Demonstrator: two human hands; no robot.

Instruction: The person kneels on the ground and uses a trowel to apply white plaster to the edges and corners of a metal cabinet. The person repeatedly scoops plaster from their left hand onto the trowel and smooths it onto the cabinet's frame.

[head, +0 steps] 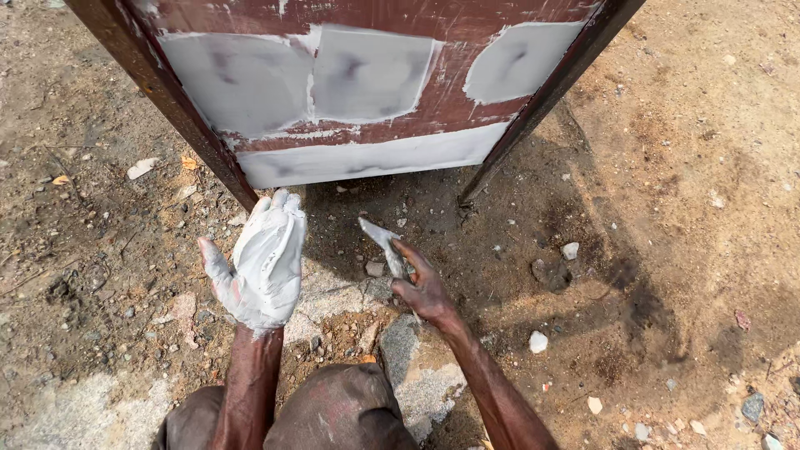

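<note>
My left hand (262,262) is held flat and open, palm away, thickly coated in pale grey putty. It hovers just below the lower edge of a reddish-brown metal panel (454,92) covered with grey putty patches. My right hand (421,287) grips a small putty knife (382,240) smeared with the same grey paste, its blade pointing up toward the panel's bottom edge. The two hands are apart, about a hand's width between them.
The panel stands on dark metal frame legs (533,112) resting on bare sandy ground (667,208). Small stones (538,342) and debris lie scattered around. A flat grey stone slab (421,371) sits by my knees (333,412) at the bottom.
</note>
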